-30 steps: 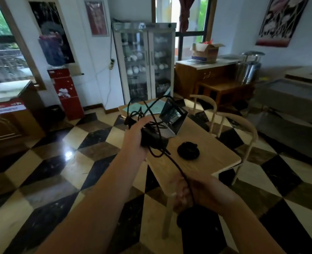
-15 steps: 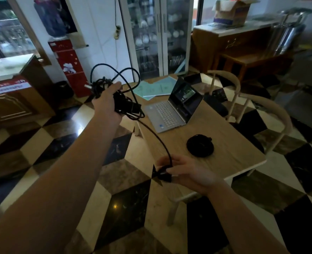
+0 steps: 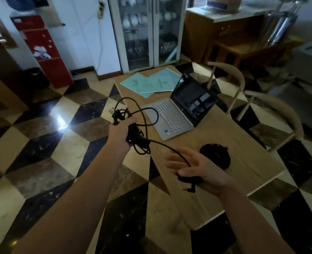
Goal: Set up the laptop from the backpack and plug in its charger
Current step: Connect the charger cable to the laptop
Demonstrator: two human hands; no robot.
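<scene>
Currently we clench left hand [image 3: 119, 131] round bundled charger [image 3: 133, 136] at frame centre; right hand [image 3: 201, 169], fingers spread, loosely cradles plug end [image 3: 189, 180]; laptop [image 3: 179, 110] open on table [image 3: 243, 143].

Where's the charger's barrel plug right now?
In the head view, the barrel plug dangles below the right hand, over the wooden table's near-left edge, near the black round object; the left hand holds the bundled cable.

Checkered floor [image 3: 41, 162], glass cabinet [image 3: 146, 32], wooden chairs [image 3: 272, 114].
</scene>
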